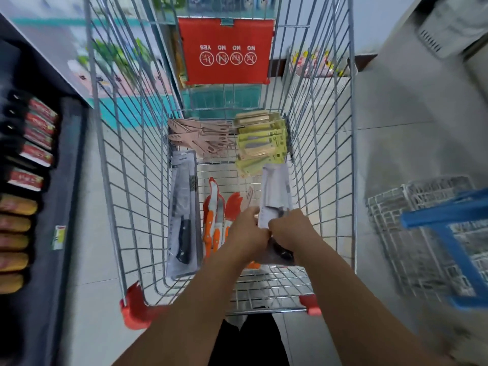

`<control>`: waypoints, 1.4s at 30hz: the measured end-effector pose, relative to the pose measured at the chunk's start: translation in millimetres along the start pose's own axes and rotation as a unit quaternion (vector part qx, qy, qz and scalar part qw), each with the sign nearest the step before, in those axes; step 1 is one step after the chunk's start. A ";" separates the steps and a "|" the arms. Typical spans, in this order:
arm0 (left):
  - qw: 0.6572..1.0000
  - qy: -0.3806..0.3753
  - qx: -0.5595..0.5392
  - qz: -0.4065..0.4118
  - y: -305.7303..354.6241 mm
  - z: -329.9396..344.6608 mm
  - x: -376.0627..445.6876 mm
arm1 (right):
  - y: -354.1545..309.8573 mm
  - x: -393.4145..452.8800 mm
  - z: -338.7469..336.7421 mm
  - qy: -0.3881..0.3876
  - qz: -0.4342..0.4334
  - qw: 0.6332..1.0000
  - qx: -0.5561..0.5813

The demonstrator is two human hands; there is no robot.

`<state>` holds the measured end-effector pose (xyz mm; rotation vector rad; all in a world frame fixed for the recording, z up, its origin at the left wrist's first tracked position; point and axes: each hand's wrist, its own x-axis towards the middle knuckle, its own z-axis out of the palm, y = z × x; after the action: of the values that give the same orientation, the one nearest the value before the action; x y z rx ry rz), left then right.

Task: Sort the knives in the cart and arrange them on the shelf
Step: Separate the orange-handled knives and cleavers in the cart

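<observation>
A wire shopping cart (pixel 111 180) holds packaged knives. Both my hands reach into it. My left hand (pixel 248 231) and my right hand (pixel 290 231) together grip a grey-packaged knife with a black handle (pixel 276 188) at the cart's right side. A second black-handled knife in a grey pack (pixel 183 215) lies along the left side. Orange-handled knives (pixel 214 223) lie in the middle. Pink knives (pixel 200 136) and yellow-green carded knives (pixel 261 141) are piled at the far end. The dark shelf (pixel 39 207) stands at the left.
The shelf at the left carries red-labelled packs (pixel 39 133) and yellow packs (pixel 15 225). A red flap with signs (pixel 227 51) hangs at the cart's far end. White wire racks and a blue frame (pixel 435 233) stand on the floor at the right.
</observation>
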<state>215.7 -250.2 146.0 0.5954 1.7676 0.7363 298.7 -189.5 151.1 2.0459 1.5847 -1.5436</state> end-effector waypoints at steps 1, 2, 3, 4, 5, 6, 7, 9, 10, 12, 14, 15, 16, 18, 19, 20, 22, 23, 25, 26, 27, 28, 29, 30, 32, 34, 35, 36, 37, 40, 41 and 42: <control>1.000 0.011 0.001 0.011 -0.7 -5.9 -3.6 | -1.9 -4.9 3.5 0.002 -0.021 1.000 0.003; 0.999 0.024 0.002 0.021 -2.7 -11.9 -5.5 | -3.0 -7.7 8.1 -0.001 -0.045 0.999 0.014; 0.999 0.042 0.010 0.023 -4.7 -18.7 -6.4 | -5.3 -10.4 13.4 -0.008 -0.072 0.997 0.024; 0.998 0.063 0.022 0.021 -9.2 -25.4 -4.8 | -8.5 -12.9 20.7 -0.020 -0.095 0.995 0.035; 0.996 0.083 0.038 0.013 -13.3 -32.2 -3.6 | -14.0 -15.4 29.0 -0.034 -0.114 0.992 0.051; 0.993 0.103 0.052 0.010 -19.8 -38.1 -0.8 | -17.9 -13.6 39.7 -0.054 -0.123 0.988 0.073; 0.991 0.118 0.069 0.002 -27.1 -43.7 1.4 | -22.5 -12.2 50.1 -0.081 -0.127 0.984 0.097; 0.980 0.166 0.109 -0.015 -40.9 -53.9 5.5 | -30.7 -6.8 70.6 -0.133 -0.132 0.975 0.121; 0.971 0.201 0.125 -0.024 -46.7 -59.1 6.3 | -34.2 -4.0 79.7 -0.152 -0.136 0.972 0.117; 0.955 0.253 0.141 -0.065 -57.5 -69.5 5.8 | -39.2 3.0 97.5 -0.190 -0.137 0.965 0.118; 0.942 0.274 0.183 -0.069 -65.2 -76.4 6.1 | -42.4 12.3 115.3 -0.216 -0.121 0.961 0.121; 0.940 0.258 0.215 -0.058 -67.8 -79.0 7.5 | -44.2 17.3 123.7 -0.217 -0.118 0.962 0.113; 0.939 0.237 0.246 -0.042 -71.2 -80.4 10.8 | -45.0 21.6 130.0 -0.218 -0.120 0.963 0.101; 0.943 0.187 0.275 -0.036 -78.2 -82.7 18.6 | -45.4 29.2 139.1 -0.237 -0.125 0.959 0.090; 0.946 0.164 0.275 -0.049 -81.7 -82.8 22.2 | -44.4 32.1 141.6 -0.245 -0.129 0.959 0.069; 0.946 0.154 0.281 -0.051 -84.1 -83.2 25.0 | -42.8 33.8 143.2 -0.256 -0.135 0.957 0.040; 0.935 0.134 0.323 -0.061 -90.8 -83.0 29.6 | -37.5 38.6 147.9 -0.277 -0.138 0.951 0.000; 0.927 0.125 0.347 -0.069 -94.9 -82.6 32.1 | -35.5 39.7 148.8 -0.290 -0.141 0.946 -0.014; 0.912 0.114 0.385 -0.083 -96.9 -82.0 34.5 | -32.6 44.3 151.2 -0.299 -0.152 0.941 -0.056; 0.904 0.116 0.402 -0.089 -95.9 -80.6 34.6 | -31.4 47.2 150.7 -0.297 -0.163 0.939 -0.064; 0.895 0.122 0.418 -0.094 -94.6 -78.8 34.9 | -30.6 50.1 149.0 -0.291 -0.169 0.940 -0.054; 0.887 0.128 0.432 -0.098 -92.4 -76.4 34.6 | -28.4 54.4 147.6 -0.280 -0.169 0.944 -0.036; 0.881 0.135 0.442 -0.101 -90.4 -73.5 35.4 | -26.0 58.6 144.0 -0.264 -0.168 0.950 -0.024; 0.876 0.147 0.449 -0.099 -87.4 -70.8 35.6 | -23.2 63.1 140.2 -0.236 -0.169 0.957 -0.019; 0.872 0.187 0.449 -0.063 -80.8 -65.0 39.1 | -14.9 74.7 133.1 -0.153 -0.176 0.971 -0.050; 0.881 0.205 0.426 -0.012 -76.2 -54.7 46.6 | -3.5 86.5 125.2 -0.078 -0.160 0.979 -0.095; 0.893 0.195 0.405 0.004 -76.1 -46.7 51.5 | 1.6 90.3 120.2 -0.048 -0.151 0.980 -0.118; 0.910 0.177 0.375 0.005 -77.3 -37.4 55.7 | 7.6 93.5 115.7 -0.026 -0.137 0.980 -0.142; 0.925 0.162 0.342 -0.011 -78.4 -28.0 60.4 | 13.5 95.7 110.9 -0.008 -0.126 0.979 -0.162; 0.941 0.131 0.294 -0.103 -88.1 -9.6 69.5 | 26.4 97.8 101.8 -0.002 -0.116 0.972 -0.202; 0.940 0.128 0.290 -0.126 -91.0 -6.0 72.0 | 30.2 99.1 101.2 -0.007 -0.116 0.971 -0.211; 0.937 0.129 0.290 -0.144 -93.2 -3.9 73.3 | 34.1 100.7 101.5 -0.009 -0.116 0.969 -0.218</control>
<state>186.7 -263.0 31.7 0.6230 2.2756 0.0754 254.2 -202.8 11.6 1.6522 2.0005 -1.1297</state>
